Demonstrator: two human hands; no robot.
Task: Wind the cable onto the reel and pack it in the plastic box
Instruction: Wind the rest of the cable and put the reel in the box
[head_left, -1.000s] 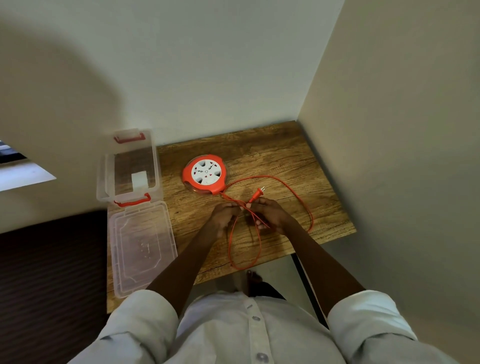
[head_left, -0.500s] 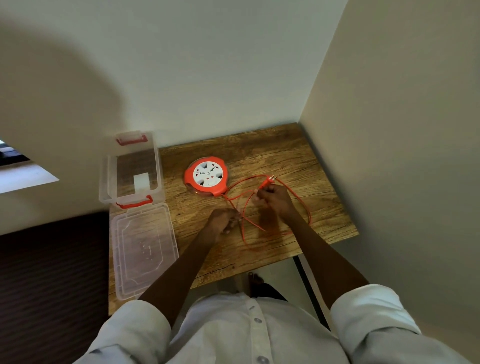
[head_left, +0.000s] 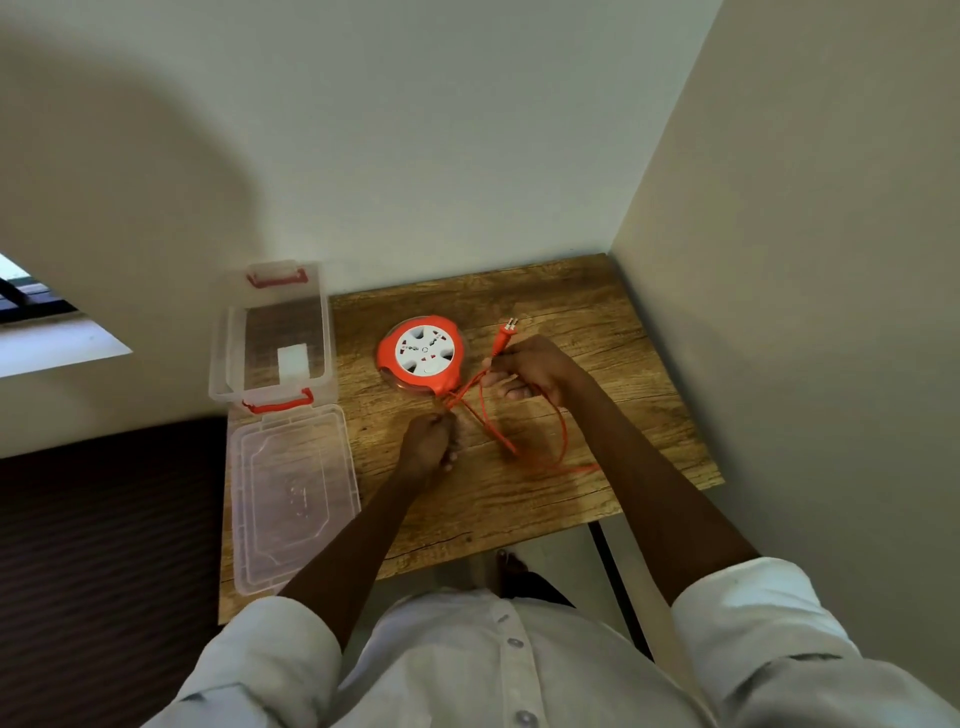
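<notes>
Fingers (head_left: 511, 387) of the right hand (head_left: 530, 370) are curled in tight around the orange cable (head_left: 561, 431), gripping it just behind the plug (head_left: 505, 332), and the plug pokes out past the knuckles with its metal pins aimed at the far wall. The left hand (head_left: 428, 447) sits lower and nearer the body, fingers bunched into a closed grip where several strands of cable cross; exactly which strand it pinches, hard to tell from here. Between the two hands the cable runs up in a taut-looking line toward the reel (head_left: 422, 354), and the rest sags in a loose loop on the table (head_left: 597, 322), curving out to the right and disappearing under the right forearm. The reel lies flat, white socket face up in its orange shell, just beyond the left hand and just left of the right one, with the cable leaving it at its near edge. Over on the left side, the clear box (head_left: 228, 332) stands open with red latches at both ends, well apart from the reel. Its lid (head_left: 293, 499) lies flat on the table right in front of it, touching or nearly touching the near latch. White sleeves are rolled up at both elbows.
</notes>
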